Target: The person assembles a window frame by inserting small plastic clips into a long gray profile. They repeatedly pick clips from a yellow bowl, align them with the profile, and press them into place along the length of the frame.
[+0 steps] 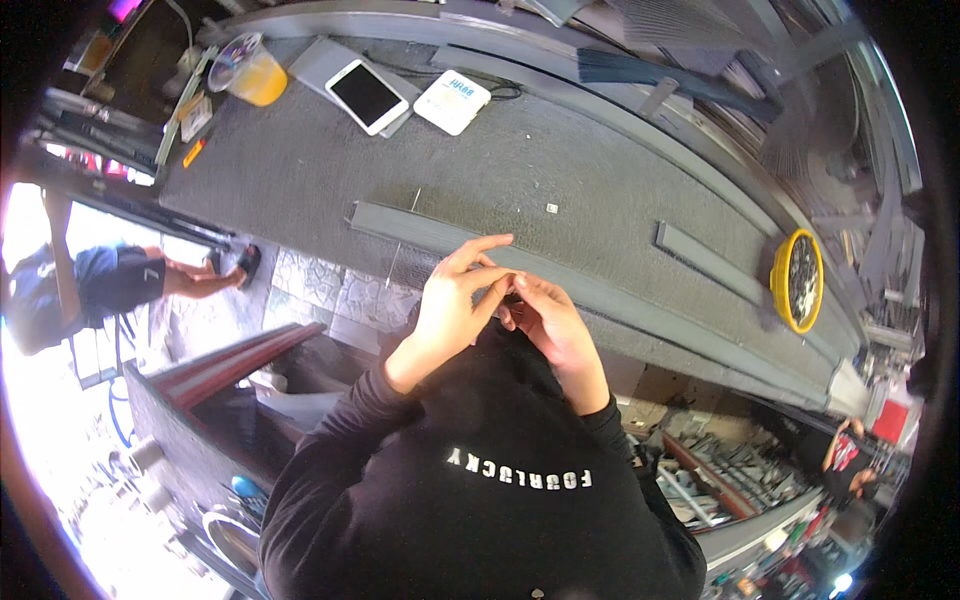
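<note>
By the table [300, 180] | left hand [450, 300], right hand [555, 330]: tips touching, narrow, can't tell if holding anything | strip [400, 228] behind them | bowl [779, 285] far right

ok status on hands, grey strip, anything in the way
Left hand, right hand: meeting at the tips, anything pinched too small to tell. Long grey strip: lying on bench. Yellow basket: off right, seemingly not in the way.

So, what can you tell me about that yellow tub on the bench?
The yellow tub looks oval from here, apparently plastic, with a bright rim. It stands open and holds many silvery and dark pieces, too small to identify. It's toward the right end of the grey worktop, by a grey strip; whether they touch is unclear. Nobody is touching it.
</note>
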The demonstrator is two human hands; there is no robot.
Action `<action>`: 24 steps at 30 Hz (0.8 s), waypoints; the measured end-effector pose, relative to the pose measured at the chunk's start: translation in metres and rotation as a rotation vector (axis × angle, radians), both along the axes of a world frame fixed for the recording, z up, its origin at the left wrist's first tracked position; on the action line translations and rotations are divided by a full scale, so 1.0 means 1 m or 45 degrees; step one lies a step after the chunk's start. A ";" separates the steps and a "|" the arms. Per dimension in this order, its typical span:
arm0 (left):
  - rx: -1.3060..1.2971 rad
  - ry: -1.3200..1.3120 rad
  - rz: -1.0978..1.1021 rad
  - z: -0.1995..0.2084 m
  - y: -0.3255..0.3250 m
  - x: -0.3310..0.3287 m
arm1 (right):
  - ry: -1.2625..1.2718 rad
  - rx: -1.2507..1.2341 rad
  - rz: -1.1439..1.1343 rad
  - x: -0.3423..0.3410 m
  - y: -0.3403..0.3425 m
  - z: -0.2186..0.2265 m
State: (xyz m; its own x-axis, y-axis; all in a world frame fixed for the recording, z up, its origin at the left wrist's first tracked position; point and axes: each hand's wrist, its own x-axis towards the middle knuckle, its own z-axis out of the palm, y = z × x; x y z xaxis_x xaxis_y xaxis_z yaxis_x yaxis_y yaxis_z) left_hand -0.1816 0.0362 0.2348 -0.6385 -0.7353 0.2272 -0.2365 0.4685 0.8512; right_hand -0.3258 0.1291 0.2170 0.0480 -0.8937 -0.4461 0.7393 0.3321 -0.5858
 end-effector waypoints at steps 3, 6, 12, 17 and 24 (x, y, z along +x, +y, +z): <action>0.222 -0.008 0.158 -0.003 0.008 0.007 | -0.033 0.026 0.040 -0.001 -0.006 -0.012; 0.212 -0.001 0.259 -0.007 0.012 0.019 | 0.003 0.064 0.077 0.009 -0.013 -0.023; 0.334 -0.277 0.577 -0.025 -0.017 0.078 | 0.157 0.118 0.069 0.044 -0.019 -0.039; 0.660 -0.684 0.270 -0.038 -0.079 0.129 | 0.480 0.055 0.029 0.081 -0.039 -0.046; 0.698 -0.825 -0.342 -0.048 -0.115 0.135 | 1.145 0.020 -0.261 0.143 -0.068 -0.056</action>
